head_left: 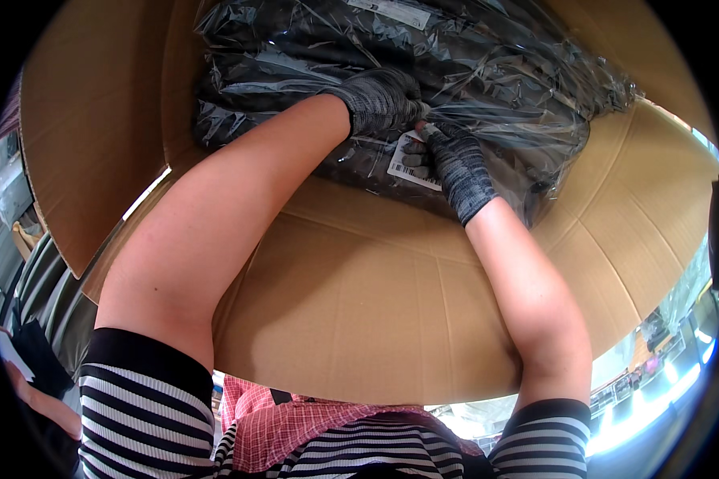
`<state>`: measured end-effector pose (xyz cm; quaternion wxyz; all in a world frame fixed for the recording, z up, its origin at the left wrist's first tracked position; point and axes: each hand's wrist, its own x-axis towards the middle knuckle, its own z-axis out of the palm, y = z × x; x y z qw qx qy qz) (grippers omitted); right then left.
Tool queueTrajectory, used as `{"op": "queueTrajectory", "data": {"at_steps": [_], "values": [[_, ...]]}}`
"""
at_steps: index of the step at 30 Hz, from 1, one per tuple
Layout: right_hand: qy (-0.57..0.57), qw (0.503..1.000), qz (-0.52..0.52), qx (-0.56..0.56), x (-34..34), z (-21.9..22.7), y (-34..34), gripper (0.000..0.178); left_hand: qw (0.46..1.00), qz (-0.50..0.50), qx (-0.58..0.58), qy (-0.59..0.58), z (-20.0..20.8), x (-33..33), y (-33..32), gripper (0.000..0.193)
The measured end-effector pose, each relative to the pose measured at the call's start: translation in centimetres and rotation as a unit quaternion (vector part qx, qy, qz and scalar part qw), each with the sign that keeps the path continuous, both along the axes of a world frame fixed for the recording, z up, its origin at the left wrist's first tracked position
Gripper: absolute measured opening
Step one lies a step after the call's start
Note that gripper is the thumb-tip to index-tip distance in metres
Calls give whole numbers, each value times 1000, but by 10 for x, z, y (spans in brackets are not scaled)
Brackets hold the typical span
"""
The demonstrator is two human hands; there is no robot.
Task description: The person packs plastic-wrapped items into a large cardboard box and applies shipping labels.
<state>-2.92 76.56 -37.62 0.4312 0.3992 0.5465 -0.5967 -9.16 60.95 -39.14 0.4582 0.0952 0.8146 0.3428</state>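
Dark items packed in clear plastic bags fill the inside of a large cardboard box. My left hand, in a grey knit glove, is closed with its fingertips pinching the crinkled plastic. Close beside it, my right hand, gloved alike, also has its fingers closed on the film, and the two sets of fingertips nearly meet. A white barcode label lies partly under the right hand's fingers. Another label shows on the bag farther back. Exactly what the fingertips hold is partly hidden by the gloves.
The box's tall left flap stands up beside my left arm, and its front flap bends toward my body. Right of my arm another flap slopes outward. At the lower left, another person's forearm appears near grey draped material.
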Motion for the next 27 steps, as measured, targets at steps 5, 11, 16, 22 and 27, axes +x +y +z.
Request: {"op": "queueTrajectory", "data": {"at_steps": [5,11,16,22,27], "values": [[60,998,-37,-2,17,-5,-1,17,989,-105,-73,70,12,-2,11,33],[94,991,-92,-29,35,-22,1,16,987,-67,-28,146,2,10,10,36],[118,992,-37,15,37,-20,1,22,991,-60,-28,118,0,9,10,34],[140,988,-66,15,48,-25,2,24,989,-48,-17,138,-1,11,10,29],[121,988,-93,0,48,-19,-1,21,989,-41,-8,145,-7,13,9,26]]}}
